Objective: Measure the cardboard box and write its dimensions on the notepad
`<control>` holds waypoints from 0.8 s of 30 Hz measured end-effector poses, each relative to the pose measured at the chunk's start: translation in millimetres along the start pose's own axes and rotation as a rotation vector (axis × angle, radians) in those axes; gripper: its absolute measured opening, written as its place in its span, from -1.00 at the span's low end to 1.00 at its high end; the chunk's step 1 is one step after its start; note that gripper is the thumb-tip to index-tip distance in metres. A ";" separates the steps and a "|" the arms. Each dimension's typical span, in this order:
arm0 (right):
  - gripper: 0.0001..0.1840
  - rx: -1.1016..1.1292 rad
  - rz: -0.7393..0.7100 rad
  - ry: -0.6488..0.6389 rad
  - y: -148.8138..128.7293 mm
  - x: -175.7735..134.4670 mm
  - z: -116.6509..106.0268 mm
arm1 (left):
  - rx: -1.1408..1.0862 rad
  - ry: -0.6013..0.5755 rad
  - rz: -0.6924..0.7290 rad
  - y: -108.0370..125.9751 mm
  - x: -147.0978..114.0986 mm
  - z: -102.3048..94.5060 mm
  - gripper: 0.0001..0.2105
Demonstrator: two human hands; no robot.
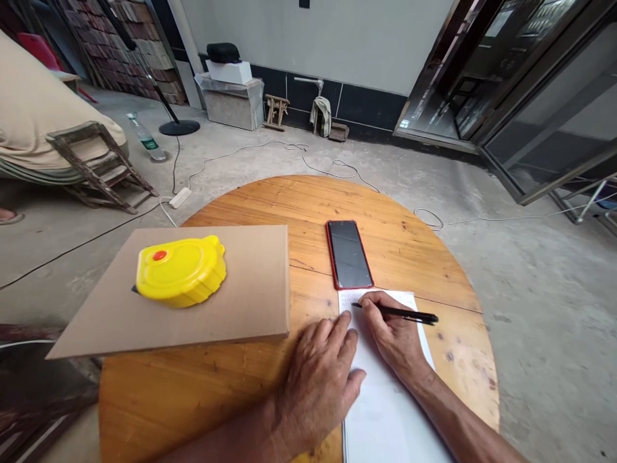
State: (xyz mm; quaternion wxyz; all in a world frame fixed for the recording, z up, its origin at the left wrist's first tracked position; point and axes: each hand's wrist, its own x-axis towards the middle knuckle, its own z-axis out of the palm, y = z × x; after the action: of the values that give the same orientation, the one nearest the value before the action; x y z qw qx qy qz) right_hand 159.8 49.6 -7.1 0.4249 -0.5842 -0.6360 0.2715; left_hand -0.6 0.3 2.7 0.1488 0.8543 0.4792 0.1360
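Between the fingers of my right hand is a black pen, its tip on the upper left of a white sheet of paper. A few short lines of small handwriting show there, too small to read. My left hand lies with fingers spread across the paper's left edge and the table. Just beyond the paper rests a phone in a red case, its screen dark. To the left, a yellow tape measure with a red button sits on a flat cardboard box.
The round wooden table carries all these, and the cardboard box overhangs its left edge. On the floor are a power strip with cords, a wooden folding stool, a plastic bottle and a round stand base. Part of a person's foot shows far left.
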 end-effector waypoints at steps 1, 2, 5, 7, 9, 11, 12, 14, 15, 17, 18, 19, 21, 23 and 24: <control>-0.77 0.005 0.001 -0.001 0.4 -0.2 0.1 | -0.001 -0.002 0.002 0.1 0.0 -0.2 -0.64; -0.77 0.011 0.001 -0.007 0.8 -0.4 0.1 | -0.003 -0.003 0.004 0.2 0.0 -0.3 -0.64; -0.76 0.046 0.011 -0.017 1.1 -1.7 -1.2 | -0.001 0.003 0.001 0.4 -0.1 0.3 -0.64; -0.76 0.077 0.040 0.005 0.6 -2.8 -3.0 | 0.004 0.007 0.004 0.1 0.1 1.0 -0.64; -0.76 0.102 0.067 0.051 0.0 -3.9 -4.9 | 0.008 0.009 0.007 -0.4 0.2 1.7 -0.64; -0.78 0.129 0.064 0.100 -0.4 -4.5 -6.0 | 0.009 0.007 0.011 -0.9 0.1 1.9 -0.63; -0.79 0.143 0.050 0.121 -0.5 -4.4 -6.3 | 0.008 0.007 0.013 -1.1 -0.1 1.9 -0.63; -0.82 0.162 0.016 0.151 -1.3 -3.2 -7.0 | 0.006 0.005 0.018 -1.4 -0.6 1.8 -0.63; -0.83 0.160 -0.004 0.163 -2.1 -2.0 -7.7 | 0.005 0.003 0.017 -1.4 -0.9 1.8 -0.63; -0.85 0.149 -0.031 0.194 -5.1 1.1 -11.0 | 0.003 -0.003 0.012 -1.5 -1.2 2.1 -0.64; -0.85 0.139 -0.037 0.215 -7.2 2.9 -14.0 | 0.003 -0.005 0.010 -1.5 -1.2 2.2 -0.65; -0.85 0.119 -0.041 0.234 -9.5 4.5 -17.8 | 0.002 -0.007 0.010 -1.6 -1.2 2.3 -0.66; -0.84 0.027 -0.067 0.234 -13.7 6.8 -28.1 | 0.003 -0.005 0.016 -1.9 -1.1 1.9 -0.66; -0.80 -0.119 -0.148 0.179 -15.4 6.6 -40.3 | 0.007 -0.001 0.026 -2.0 -1.2 0.5 -0.64; -0.78 -0.205 -0.199 0.137 -15.0 5.4 -46.2 | 0.010 0.000 0.033 -1.9 -1.4 -0.4 -0.62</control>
State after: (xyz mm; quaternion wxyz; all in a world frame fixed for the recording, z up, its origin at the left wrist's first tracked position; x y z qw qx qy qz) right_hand 192.0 45.4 29.5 0.4302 -0.5758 -0.6846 0.1211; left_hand -3.0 0.1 2.2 0.1421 0.8629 0.4656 0.1359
